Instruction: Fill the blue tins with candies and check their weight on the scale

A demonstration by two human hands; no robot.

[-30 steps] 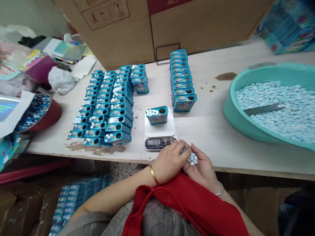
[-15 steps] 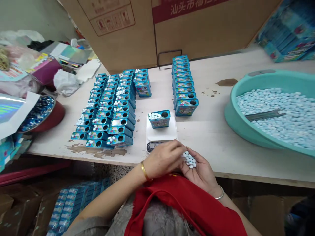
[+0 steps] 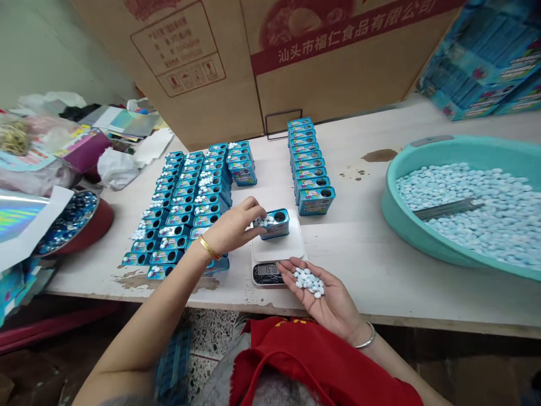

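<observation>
My left hand (image 3: 234, 225), a gold bangle on its wrist, reaches over the left end of a blue tin (image 3: 276, 228). Its thumb and fingers are closed around small pale blue candies (image 3: 262, 221) at the tin's top. The tin, a dark round hole at its right end, stands on a white kitchen scale (image 3: 289, 245) whose display reads about 157.8. Just in front of the scale, my right hand (image 3: 333, 304) lies palm up, cupping a small heap of the same candies (image 3: 310, 282). A silver bangle circles that wrist.
Rows of blue tins (image 3: 183, 200), many with candies on top, fill the left. Another row of tins (image 3: 313, 201) stands behind the scale. A turquoise basin (image 3: 393, 200) of candies with a metal tool is at right. Large cartons (image 3: 220, 121) line the back.
My left hand has moved from above my right palm up and left to the tin on the scale. The candies in my right palm are now uncovered. The view has shifted upward.
</observation>
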